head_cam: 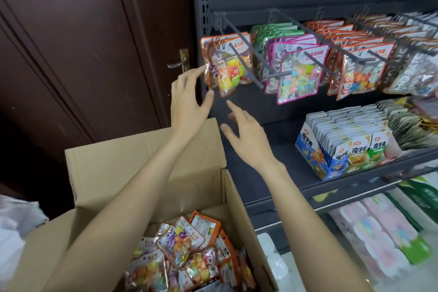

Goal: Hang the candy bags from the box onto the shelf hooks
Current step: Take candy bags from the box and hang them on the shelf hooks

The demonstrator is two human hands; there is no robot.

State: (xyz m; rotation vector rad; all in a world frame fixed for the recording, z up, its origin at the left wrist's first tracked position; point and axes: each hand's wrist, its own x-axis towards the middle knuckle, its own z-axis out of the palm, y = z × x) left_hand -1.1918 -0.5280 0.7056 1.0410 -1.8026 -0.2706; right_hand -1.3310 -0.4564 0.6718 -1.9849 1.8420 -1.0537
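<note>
A cardboard box [147, 173] stands open at the bottom, filled with several candy bags [184, 251]. On the dark shelf's leftmost hook [244, 64] hang orange-edged candy bags [232, 66]. My left hand [189, 99] is raised beside them with fingers spread, its fingertips touching the left edge of the hanging bags. My right hand [248, 135] hovers just below those bags, fingers loosely extended and holding nothing. Pink-edged bags [298, 73] hang on the hook to the right.
More hooks with orange and silver bags [362, 71] run to the right. A lower shelf [272, 173] carries a display carton of snack packets [341, 147]. Pastel packages [379, 232] sit lower still. A brown door with a handle [177, 63] is on the left.
</note>
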